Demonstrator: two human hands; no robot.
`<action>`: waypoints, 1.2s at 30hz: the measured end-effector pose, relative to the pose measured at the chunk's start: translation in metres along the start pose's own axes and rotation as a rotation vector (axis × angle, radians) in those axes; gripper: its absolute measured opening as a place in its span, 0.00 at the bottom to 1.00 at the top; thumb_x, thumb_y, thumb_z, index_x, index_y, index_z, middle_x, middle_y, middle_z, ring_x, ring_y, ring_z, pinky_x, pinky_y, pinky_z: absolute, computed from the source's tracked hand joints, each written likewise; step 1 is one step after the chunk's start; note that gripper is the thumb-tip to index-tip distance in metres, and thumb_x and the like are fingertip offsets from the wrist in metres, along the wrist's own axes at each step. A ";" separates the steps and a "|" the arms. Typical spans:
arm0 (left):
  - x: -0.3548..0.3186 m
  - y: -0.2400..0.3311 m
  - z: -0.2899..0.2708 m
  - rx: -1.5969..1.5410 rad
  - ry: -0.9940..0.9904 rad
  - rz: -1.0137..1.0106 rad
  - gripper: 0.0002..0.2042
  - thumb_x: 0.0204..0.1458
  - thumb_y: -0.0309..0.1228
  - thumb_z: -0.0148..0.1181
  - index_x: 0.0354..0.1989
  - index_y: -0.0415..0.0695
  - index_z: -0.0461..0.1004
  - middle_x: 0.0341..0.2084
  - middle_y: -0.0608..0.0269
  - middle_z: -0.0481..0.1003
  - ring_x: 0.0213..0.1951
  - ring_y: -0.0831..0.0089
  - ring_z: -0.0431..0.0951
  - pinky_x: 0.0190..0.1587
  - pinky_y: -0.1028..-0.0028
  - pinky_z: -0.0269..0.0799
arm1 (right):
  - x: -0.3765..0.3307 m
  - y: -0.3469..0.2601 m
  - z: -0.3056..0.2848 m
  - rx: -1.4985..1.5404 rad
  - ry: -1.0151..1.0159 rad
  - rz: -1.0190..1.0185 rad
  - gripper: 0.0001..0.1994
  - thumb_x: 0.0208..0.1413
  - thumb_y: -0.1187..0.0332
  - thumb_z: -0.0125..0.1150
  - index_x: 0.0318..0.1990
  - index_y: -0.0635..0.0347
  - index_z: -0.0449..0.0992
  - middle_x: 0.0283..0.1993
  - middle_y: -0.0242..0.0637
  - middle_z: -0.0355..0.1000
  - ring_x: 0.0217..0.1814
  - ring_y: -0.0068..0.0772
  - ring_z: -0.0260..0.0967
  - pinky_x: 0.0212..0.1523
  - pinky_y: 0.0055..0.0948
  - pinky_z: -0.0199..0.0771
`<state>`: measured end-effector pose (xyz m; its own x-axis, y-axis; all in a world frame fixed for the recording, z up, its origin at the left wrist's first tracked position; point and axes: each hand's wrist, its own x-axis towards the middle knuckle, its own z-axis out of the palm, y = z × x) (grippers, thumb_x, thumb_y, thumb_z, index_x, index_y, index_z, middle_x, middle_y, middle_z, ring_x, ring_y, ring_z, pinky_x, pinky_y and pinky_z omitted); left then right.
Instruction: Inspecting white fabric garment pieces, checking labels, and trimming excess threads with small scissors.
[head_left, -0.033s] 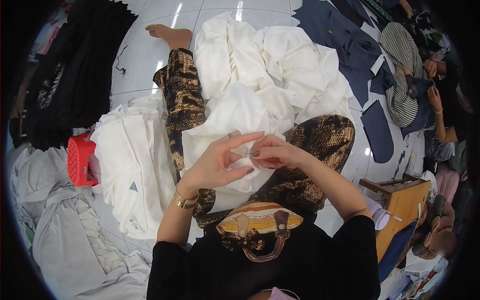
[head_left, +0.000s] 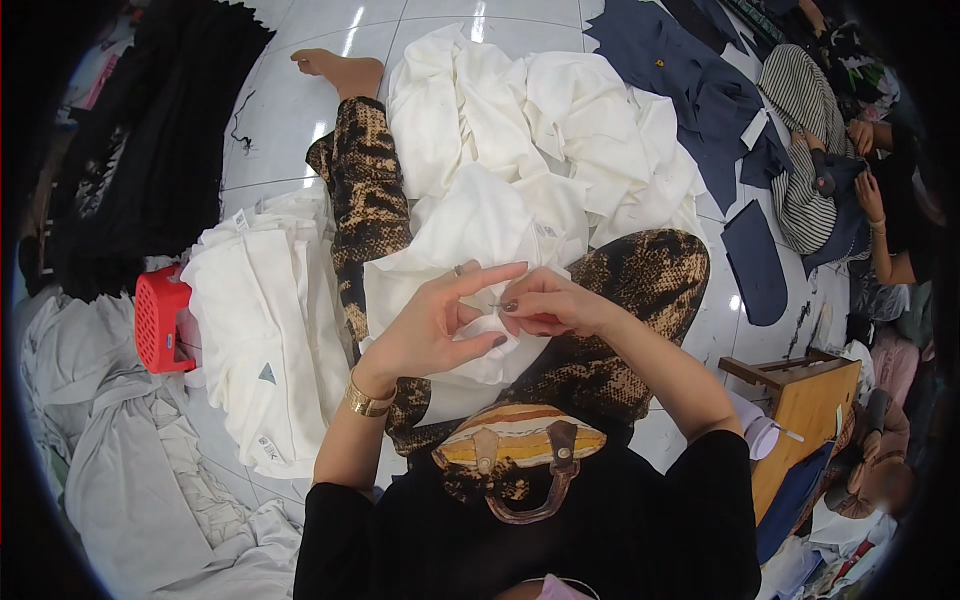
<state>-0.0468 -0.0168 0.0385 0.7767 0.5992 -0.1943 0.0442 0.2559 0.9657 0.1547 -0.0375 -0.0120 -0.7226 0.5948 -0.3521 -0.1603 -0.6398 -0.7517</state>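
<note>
Head view: white garment (head_left: 480, 240) lies draped over the lap at centre, spilling toward 12 o'clock; left hand (head_left: 435, 325) is half open, thumb and bent fingers pinching a fold of it, index finger extended, while right hand (head_left: 550, 305) is nearly closed, fingertips nipping the same fold and a tiny thin object I cannot identify. Fabric looks light, soft and limp with no stiffness, so it is probably best gripped by a bunched fold or seam edge, pinched from both sides. Folded white stack (head_left: 265, 340) sits at 9 o'clock, red basket (head_left: 160, 320) just beyond it, navy cloth (head_left: 700, 90) on the floor at 2 o'clock.
</note>
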 end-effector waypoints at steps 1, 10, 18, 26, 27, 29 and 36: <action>0.000 0.001 -0.002 0.042 0.000 -0.027 0.30 0.42 0.12 0.52 0.57 0.36 0.55 0.55 0.59 0.59 0.40 0.80 0.73 0.35 0.88 0.68 | 0.000 0.000 -0.003 -0.040 -0.007 -0.008 0.16 0.54 0.62 0.49 0.19 0.62 0.70 0.10 0.23 0.53 0.08 0.10 0.43 0.09 0.15 0.38; 0.003 0.003 -0.003 0.072 -0.007 -0.012 0.32 0.40 0.12 0.53 0.58 0.36 0.54 0.55 0.58 0.58 0.35 0.83 0.73 0.33 0.87 0.69 | -0.002 -0.003 -0.001 -0.053 0.011 -0.028 0.16 0.54 0.62 0.49 0.20 0.62 0.70 0.10 0.22 0.53 0.09 0.10 0.43 0.10 0.15 0.37; 0.004 0.006 -0.006 0.033 -0.001 0.019 0.36 0.38 0.12 0.55 0.59 0.37 0.50 0.60 0.57 0.51 0.33 0.84 0.73 0.34 0.86 0.70 | -0.017 -0.006 -0.015 0.015 0.012 -0.105 0.12 0.52 0.62 0.51 0.24 0.61 0.69 0.11 0.20 0.51 0.10 0.10 0.43 0.11 0.14 0.38; 0.010 0.012 -0.001 -0.021 0.062 0.086 0.37 0.37 0.11 0.56 0.60 0.36 0.48 0.60 0.57 0.49 0.38 0.82 0.72 0.37 0.84 0.71 | 0.018 0.011 -0.010 -0.647 1.002 -0.492 0.10 0.40 0.70 0.64 0.28 0.61 0.68 0.13 0.21 0.51 0.17 0.12 0.44 0.17 0.16 0.45; 0.012 0.012 0.000 -0.015 0.056 0.090 0.37 0.37 0.11 0.56 0.60 0.36 0.48 0.60 0.57 0.49 0.38 0.82 0.72 0.37 0.84 0.71 | 0.022 0.011 -0.015 -0.691 1.040 -0.495 0.09 0.40 0.72 0.63 0.29 0.61 0.69 0.14 0.22 0.52 0.17 0.12 0.45 0.17 0.17 0.47; 0.013 0.009 -0.001 0.061 0.127 0.200 0.37 0.38 0.11 0.57 0.59 0.35 0.49 0.61 0.55 0.48 0.35 0.83 0.72 0.34 0.85 0.70 | 0.022 -0.006 -0.026 -0.462 0.962 -0.731 0.06 0.42 0.77 0.59 0.28 0.64 0.69 0.17 0.22 0.60 0.19 0.11 0.51 0.18 0.16 0.51; 0.006 0.025 -0.009 0.015 0.260 0.228 0.31 0.43 0.12 0.51 0.59 0.36 0.52 0.58 0.55 0.52 0.26 0.90 0.69 0.23 0.90 0.64 | -0.015 -0.081 -0.015 -0.481 0.909 -0.798 0.04 0.44 0.77 0.56 0.24 0.64 0.67 0.17 0.21 0.58 0.19 0.09 0.50 0.18 0.12 0.47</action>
<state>-0.0466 0.0003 0.0602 0.5819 0.8132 -0.0089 -0.1010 0.0832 0.9914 0.1889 0.0125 0.0458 0.2011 0.9638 0.1751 0.0607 0.1661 -0.9842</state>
